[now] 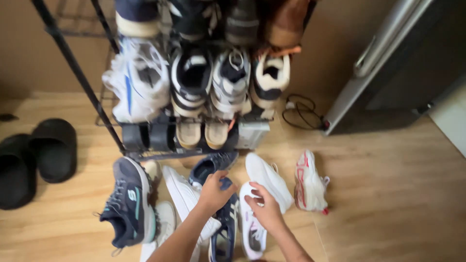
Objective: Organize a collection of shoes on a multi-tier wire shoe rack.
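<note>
- Two hands work low in the head view, among loose shoes on the wooden floor (388, 194) in front of a black shoe rack (104, 121)
- The left hand (213, 193) has its fingers curled around the heel end of a navy sneaker (224, 228); a second navy sneaker (213, 165) lies just behind it, toe toward the rack
- The right hand (266, 209) rests on a white-and-pink sneaker (251, 233), fingers bent over its upper; whether they pinch it or only press on it, I cannot tell
- A plain white sneaker (269, 179) lies touching that shoe on its right, and a white sneaker with red trim (308, 187) lies on its side a little further right
- To handle this well, it seems best to take each shoe firmly at the heel collar and lift it straight up, since the shoes lie packed side by side and a sideways pull would likely drag the neighbours
- A long white sneaker (187, 201) sits under the left forearm, and a grey sneaker with teal trim (128, 204) sits near to the left; keep the arm clear of both
- Two black slides (36, 157) lie well apart at the far left
</note>
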